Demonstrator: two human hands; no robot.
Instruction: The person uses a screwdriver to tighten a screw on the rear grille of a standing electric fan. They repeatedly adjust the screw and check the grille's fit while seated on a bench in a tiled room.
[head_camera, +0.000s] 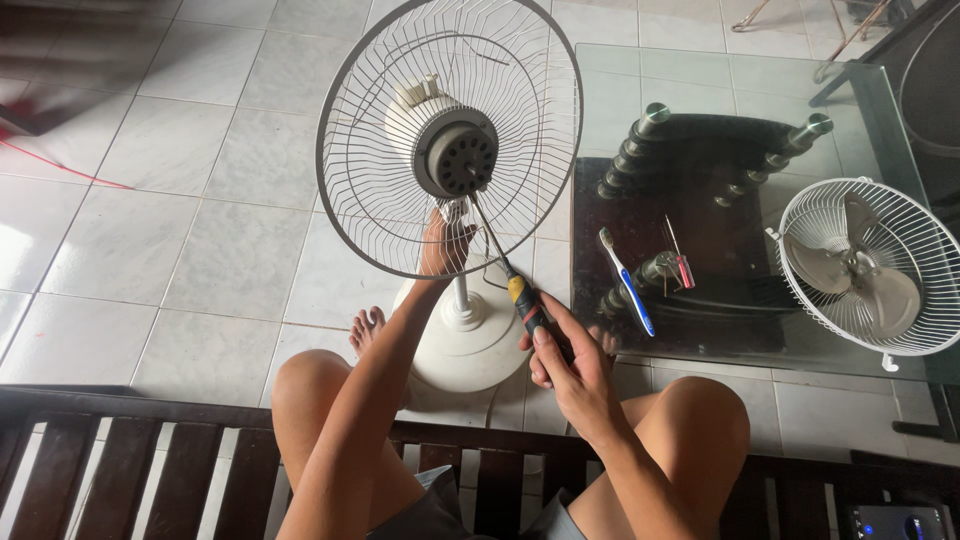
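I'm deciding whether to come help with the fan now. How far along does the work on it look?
Done: the white pedestal fan shows no front guard or blades, only the rear wire grille and grey motor hub; a guard with blades lies on the glass table. In hand: the left hand steadies the grille, the right hand aims a black-and-yellow screwdriver under the hub. Left: the rear grille remains mounted.

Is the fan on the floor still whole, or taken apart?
Taken apart: the standing fan shows only its rear grille and bare motor, no blades.
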